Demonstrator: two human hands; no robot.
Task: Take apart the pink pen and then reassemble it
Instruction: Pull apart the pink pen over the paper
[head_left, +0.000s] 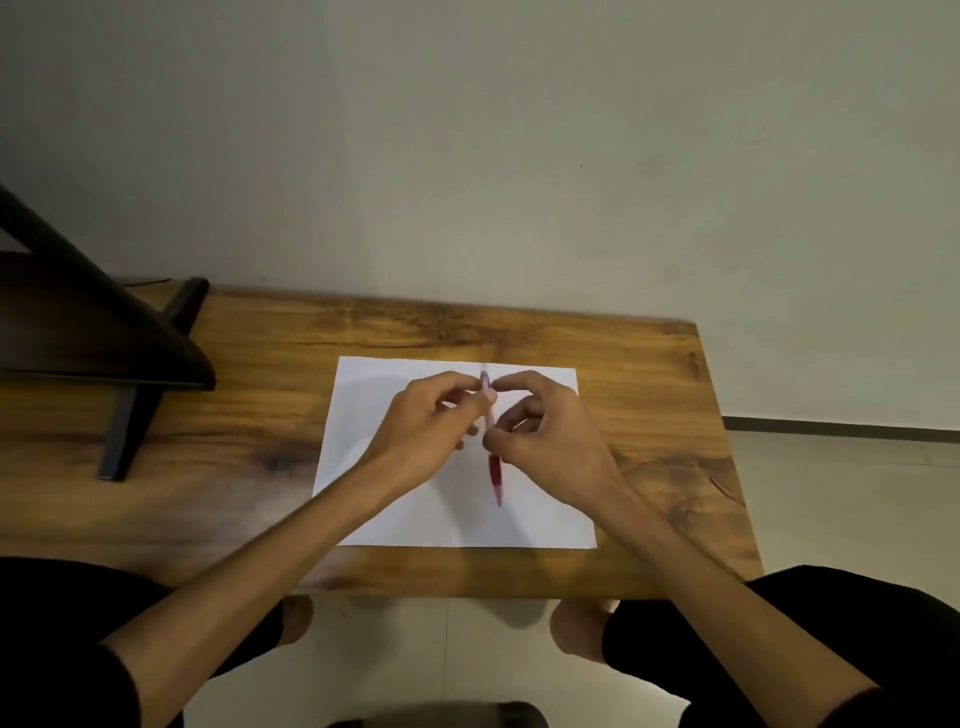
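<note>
The pink pen is held lengthwise over a white sheet of paper, tip toward me, its far end pointing to the wall. My left hand pinches the upper part of the barrel from the left. My right hand grips the pen from the right, its forefinger at the top and its thumb at the middle. The darker red grip section and the tip stick out below both hands. The pen's middle is hidden by fingers.
The paper lies on a small wooden table against a pale wall. A black stand with angled legs occupies the table's left side. My knees and feet show beneath the near edge.
</note>
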